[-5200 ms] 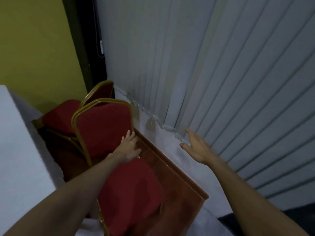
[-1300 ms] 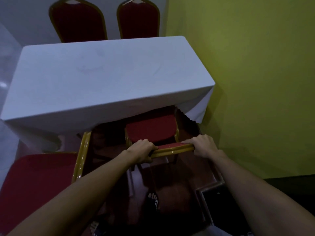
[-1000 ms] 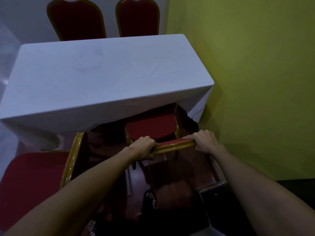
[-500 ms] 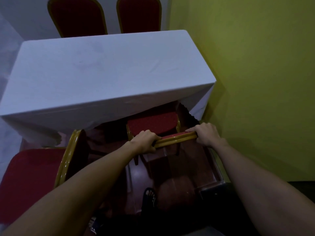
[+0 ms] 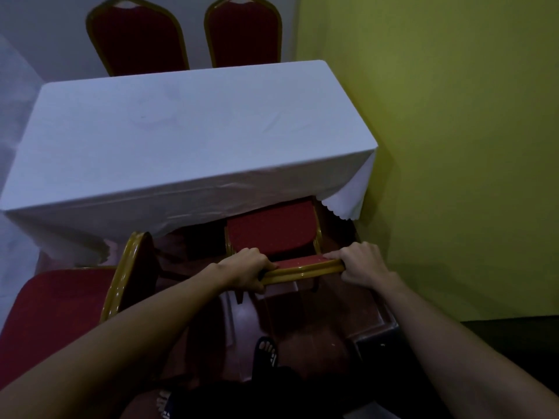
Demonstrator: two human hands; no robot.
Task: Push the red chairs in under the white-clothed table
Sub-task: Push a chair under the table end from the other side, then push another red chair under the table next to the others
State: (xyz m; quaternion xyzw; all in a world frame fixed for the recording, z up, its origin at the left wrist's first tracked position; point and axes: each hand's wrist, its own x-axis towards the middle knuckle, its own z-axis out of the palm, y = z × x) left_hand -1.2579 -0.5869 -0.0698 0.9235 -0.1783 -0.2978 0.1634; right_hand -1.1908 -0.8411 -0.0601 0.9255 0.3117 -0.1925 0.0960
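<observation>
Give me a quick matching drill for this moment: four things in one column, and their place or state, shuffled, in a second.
Things:
1. left hand
2. right hand
3. chair being pushed
4. chair at lower left

Place or state:
A. seat partly under the white tablecloth, beside the yellow wall
B. grip closed on the right end of the gold top rail
C. well out from the table, turned sideways
D. grip closed on the left end of the gold top rail

Pairs: 1-D, 2-B, 3-A, 4-C
</observation>
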